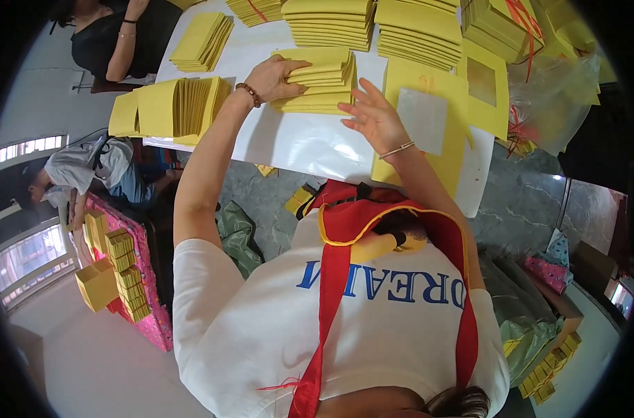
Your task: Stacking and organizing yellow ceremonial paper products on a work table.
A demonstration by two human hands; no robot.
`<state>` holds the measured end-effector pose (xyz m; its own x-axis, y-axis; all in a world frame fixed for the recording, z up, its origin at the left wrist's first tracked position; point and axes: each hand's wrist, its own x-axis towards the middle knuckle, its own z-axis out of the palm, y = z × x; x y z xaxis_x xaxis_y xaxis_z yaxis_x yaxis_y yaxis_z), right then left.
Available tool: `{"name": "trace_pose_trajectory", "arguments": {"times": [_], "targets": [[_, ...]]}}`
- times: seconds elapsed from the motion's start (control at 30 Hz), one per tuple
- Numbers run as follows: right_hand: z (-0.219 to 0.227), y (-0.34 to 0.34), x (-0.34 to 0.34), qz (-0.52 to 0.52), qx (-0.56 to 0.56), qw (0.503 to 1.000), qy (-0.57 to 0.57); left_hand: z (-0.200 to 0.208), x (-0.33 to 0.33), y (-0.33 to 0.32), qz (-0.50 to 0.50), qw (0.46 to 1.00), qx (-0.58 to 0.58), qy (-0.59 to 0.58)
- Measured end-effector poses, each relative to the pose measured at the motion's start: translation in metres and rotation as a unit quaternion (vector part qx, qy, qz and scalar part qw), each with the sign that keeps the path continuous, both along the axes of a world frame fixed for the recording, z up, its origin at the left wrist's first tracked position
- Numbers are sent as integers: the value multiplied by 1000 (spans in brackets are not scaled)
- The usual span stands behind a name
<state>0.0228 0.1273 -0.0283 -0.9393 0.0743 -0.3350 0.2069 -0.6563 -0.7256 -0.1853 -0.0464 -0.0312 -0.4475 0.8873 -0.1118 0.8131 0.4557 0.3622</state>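
My left hand [269, 80], with a brown bead bracelet at the wrist, grips the left side of a small stack of yellow paper envelopes [324, 80] on the white table [289, 143]. Its thumb and fingers press into the folded layers. To the right of the stack, my right hand [381, 124] is open with fingers apart, holding nothing. Under and beside that wrist lie a large yellow sheet [439, 82] and a whitish translucent rectangle [423, 118].
More yellow stacks [327, 24] line the table's far side. A fanned row [174, 108] stands at the left edge. A clear plastic bag [561, 104] hangs at the right. One person [115, 42] sits far left; another [97, 167] works at a pink-covered table [153, 306].
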Motion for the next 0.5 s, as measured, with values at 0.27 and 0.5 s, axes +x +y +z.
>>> {"name": "trace_pose_trajectory", "arguments": {"times": [0.27,0.5], "targets": [[-2,21,-12,18,-24,999,35,-1,21,-2,-48,981,84,170],[-1,-1,-11,-62,-18,995,-82,-1,22,7,1,991,66,120]]}}
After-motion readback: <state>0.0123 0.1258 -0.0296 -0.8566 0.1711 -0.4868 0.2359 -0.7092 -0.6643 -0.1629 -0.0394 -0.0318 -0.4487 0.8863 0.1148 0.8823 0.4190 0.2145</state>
